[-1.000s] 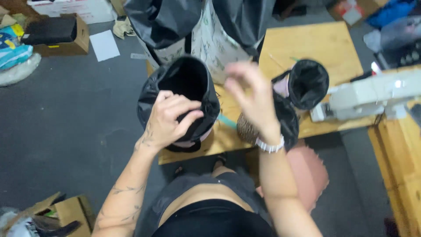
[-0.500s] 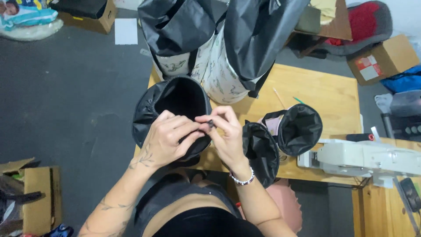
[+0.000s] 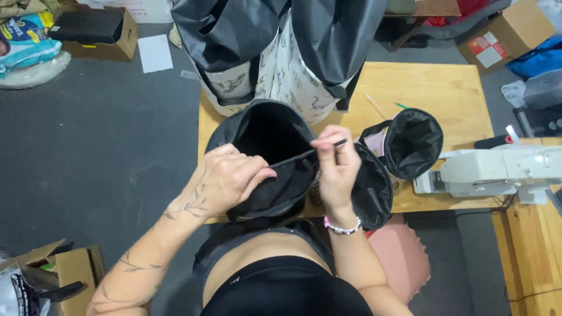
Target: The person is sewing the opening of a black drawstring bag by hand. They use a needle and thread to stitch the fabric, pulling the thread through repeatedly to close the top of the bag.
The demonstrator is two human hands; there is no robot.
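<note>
Down near the body, the left hand [image 3: 225,178] pinches the rim of a black bag [image 3: 266,152], fingers closed on its near edge at about 6 o'clock of the opening. Just beside it at 3 o'clock, the right hand [image 3: 336,167] grips a thin black cord [image 3: 313,151], pulled taut between thumb and fingers. The bag rests on the table [image 3: 445,88]; a second bag [image 3: 413,143] lies at 3 o'clock, a sewing machine [image 3: 497,169] beyond it, hanging bags [image 3: 281,41] at 12

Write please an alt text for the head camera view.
The left hand and right hand pinch a thin black strap across the mouth of a round black fabric bag on a wooden table. A white sewing machine sits to the right.
</note>
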